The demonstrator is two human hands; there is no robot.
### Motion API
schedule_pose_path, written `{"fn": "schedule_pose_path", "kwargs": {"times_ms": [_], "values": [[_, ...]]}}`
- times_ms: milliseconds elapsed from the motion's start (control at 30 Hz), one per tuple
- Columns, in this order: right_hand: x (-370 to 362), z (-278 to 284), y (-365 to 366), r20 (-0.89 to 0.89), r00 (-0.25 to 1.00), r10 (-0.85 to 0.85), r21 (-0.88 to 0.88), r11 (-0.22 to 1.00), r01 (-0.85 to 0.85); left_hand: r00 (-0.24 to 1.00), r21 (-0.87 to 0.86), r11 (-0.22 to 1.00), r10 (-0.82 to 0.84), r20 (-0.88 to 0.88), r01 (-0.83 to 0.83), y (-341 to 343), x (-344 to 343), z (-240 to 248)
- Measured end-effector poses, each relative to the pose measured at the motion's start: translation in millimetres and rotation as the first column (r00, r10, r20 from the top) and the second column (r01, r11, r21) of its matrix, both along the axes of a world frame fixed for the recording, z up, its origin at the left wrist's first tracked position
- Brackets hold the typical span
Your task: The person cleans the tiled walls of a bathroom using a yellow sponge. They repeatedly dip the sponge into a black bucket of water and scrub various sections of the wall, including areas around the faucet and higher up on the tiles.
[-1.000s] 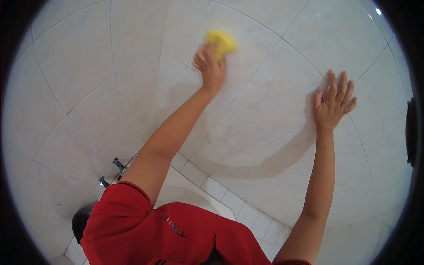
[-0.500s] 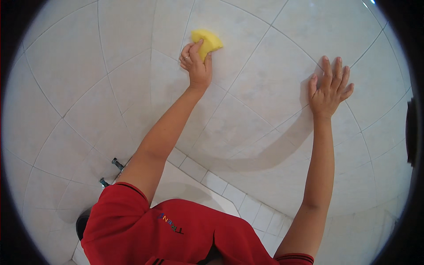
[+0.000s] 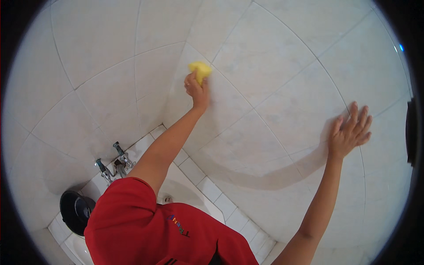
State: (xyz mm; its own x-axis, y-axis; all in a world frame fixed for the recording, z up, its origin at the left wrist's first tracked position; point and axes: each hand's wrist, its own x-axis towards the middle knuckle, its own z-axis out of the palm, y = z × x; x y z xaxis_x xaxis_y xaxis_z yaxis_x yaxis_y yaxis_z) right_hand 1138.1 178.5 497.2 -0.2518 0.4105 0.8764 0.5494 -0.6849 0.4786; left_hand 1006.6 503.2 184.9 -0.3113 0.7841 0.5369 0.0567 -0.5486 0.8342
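Observation:
My left hand (image 3: pixel 197 90) is closed around a yellow sponge (image 3: pixel 200 70), its fingers and thumb pinching the lower part. A ring shows on one finger. The sponge rests against the pale tiled wall (image 3: pixel 265 145), close to the corner where two walls meet. Farther right, my right hand (image 3: pixel 349 134) lies on the same wall with fingers spread and nothing in it. Both arms are stretched out, and the right one throws a curved shadow across the tiles.
Below my left arm, a metal tap with two dark handles (image 3: pixel 118 167) stands on the rim of a white bathtub (image 3: pixel 187 192). A black bucket (image 3: pixel 75 212) stands left of my red sleeve. Small white tiles (image 3: pixel 210 190) line the tub's edge.
The view has shifted, bringing the tap and bucket more fully into sight. My left hand has moved the sponge down and nearer the corner. My right hand appears lower and farther right, still spread.

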Motion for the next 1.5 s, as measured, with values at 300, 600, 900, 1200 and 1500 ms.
{"fn": "schedule_pose_path", "kwargs": {"times_ms": [300,600,900,1200,1500], "values": [[4,0,2,0.083,0.997,0.01,-0.026,1.0,-0.008,0.895,0.48,0.799,-0.154,-0.42,0.362,-12,-21,-18],[4,3,4,0.122,0.992,-0.025,-0.044,0.999,0.031,0.986,-0.627,0.778,0.128,0.103,-0.036,43,-6,-101],[8,2,2,0.133,0.991,-0.011,-0.057,0.998,0.019,0.98,-0.603,0.798,0.106,0.166,0.016,-8,18,-110],[7,1,4,0.105,0.994,-0.015,-0.058,0.998,0.021,0.816,0.412,0.717,-0.402,-0.415,0.563,-147,14,-96],[7,1,0,0.062,0.998,-0.004,-0.051,0.999,0.008,0.999,-0.044,0.999,-0.025,-0.042,0.023,-27,1,-46]]}}
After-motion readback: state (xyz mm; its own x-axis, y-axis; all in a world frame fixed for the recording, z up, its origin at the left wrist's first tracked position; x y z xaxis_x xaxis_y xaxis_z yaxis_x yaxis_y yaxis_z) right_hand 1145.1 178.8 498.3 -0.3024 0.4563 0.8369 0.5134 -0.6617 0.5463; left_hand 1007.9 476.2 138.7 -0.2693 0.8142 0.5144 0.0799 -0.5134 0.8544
